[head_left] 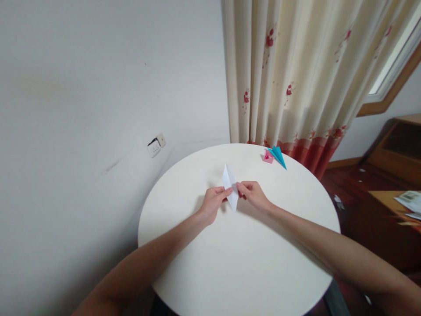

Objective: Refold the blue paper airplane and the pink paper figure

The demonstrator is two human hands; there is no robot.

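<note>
A folded sheet of white paper (230, 180), long and diamond-shaped with pointed ends, is held up over the round white table. My left hand (213, 198) pinches its left side, the thumb lying on the face of the paper. On the opposite edge, my right hand (251, 192) grips the paper between thumb and fingers. Both hands are closed on it, and some fingertips are hidden behind the sheet.
The round white table (243, 263) stands close to a white wall with a socket (154, 148). Near its far right edge lie a blue paper plane (278, 156) and a pink folded paper (268, 156). A patterned curtain (289, 66) hangs behind.
</note>
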